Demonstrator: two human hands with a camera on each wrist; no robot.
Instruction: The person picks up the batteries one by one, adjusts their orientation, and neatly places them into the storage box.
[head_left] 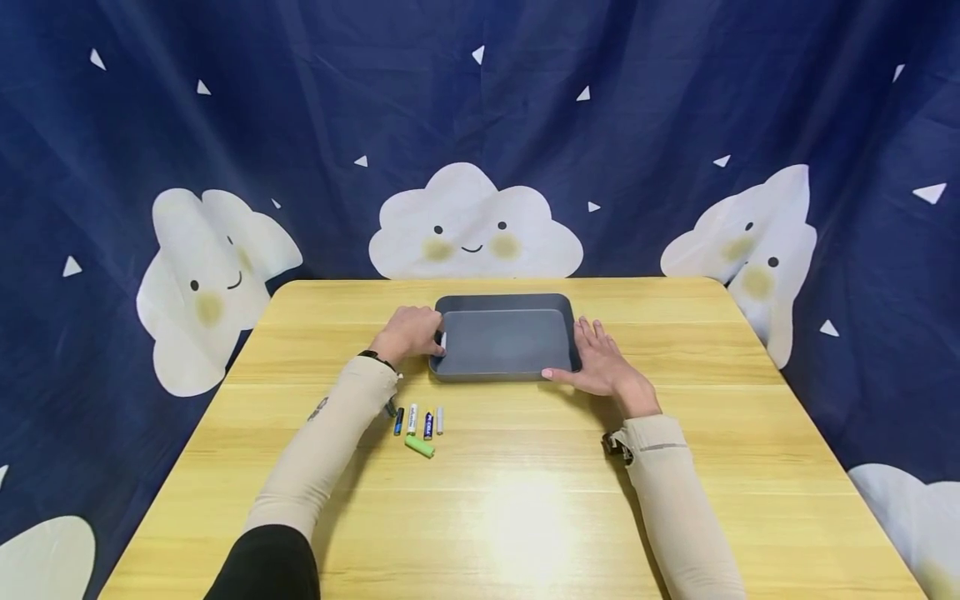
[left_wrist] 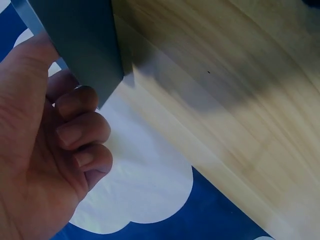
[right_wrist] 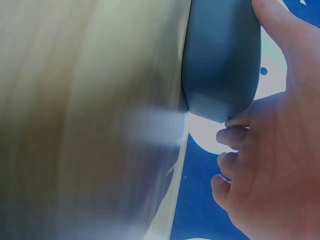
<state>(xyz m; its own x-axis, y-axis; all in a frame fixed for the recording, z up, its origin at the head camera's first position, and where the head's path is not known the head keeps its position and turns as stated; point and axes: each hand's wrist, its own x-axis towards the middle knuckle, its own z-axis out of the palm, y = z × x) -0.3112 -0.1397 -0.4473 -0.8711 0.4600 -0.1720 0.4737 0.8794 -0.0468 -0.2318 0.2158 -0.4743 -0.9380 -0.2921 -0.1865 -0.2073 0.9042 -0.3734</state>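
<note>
A dark grey rectangular tray (head_left: pixel 501 337) lies toward the back of the wooden table. At its left end my left hand (head_left: pixel 411 333) pinches the wall, thumb over the rim and the other fingers curled, as the left wrist view shows. A small white patch shows beside that thumb; what it is I cannot tell. My right hand (head_left: pixel 597 360) rests against the tray's right end, fingers extended along the side and thumb at the front rim. In the right wrist view the tray's outer wall (right_wrist: pixel 222 55) stands beside the palm.
Several small batteries stand in a row left of centre, among them a white one (head_left: pixel 412 419) and a blue one (head_left: pixel 428 426). A green battery (head_left: pixel 420 447) lies slantwise before them. The left sleeve partly covers another dark piece. A navy curtain (head_left: pixel 480 108) hangs behind the table (head_left: pixel 675 333).
</note>
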